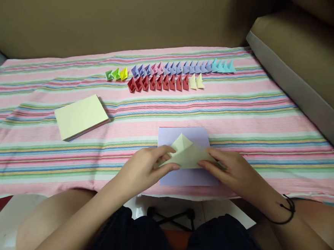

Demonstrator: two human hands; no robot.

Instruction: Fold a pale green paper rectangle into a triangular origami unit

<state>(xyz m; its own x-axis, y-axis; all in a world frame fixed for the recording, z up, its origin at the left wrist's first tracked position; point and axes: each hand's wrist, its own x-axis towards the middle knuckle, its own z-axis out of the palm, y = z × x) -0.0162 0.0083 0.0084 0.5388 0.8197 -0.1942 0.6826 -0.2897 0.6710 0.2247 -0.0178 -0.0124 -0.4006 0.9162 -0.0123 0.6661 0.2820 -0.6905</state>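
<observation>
Folded pale-yellow paper (183,153): is being held over a lavender sheet (186,178), near the front edge of the striped cloth (133,122). Left hand (150,162): is grasping the paper's left end. Right hand (229,165): is pinching its right end. Cream paper stack (81,117): is lying toward the cloth's left edge. Red origami boats (159,83): are sitting rowed toward its back edge.

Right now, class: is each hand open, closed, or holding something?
Left hand: closed on the folded paper, left end.
Right hand: closed on its right end.
</observation>
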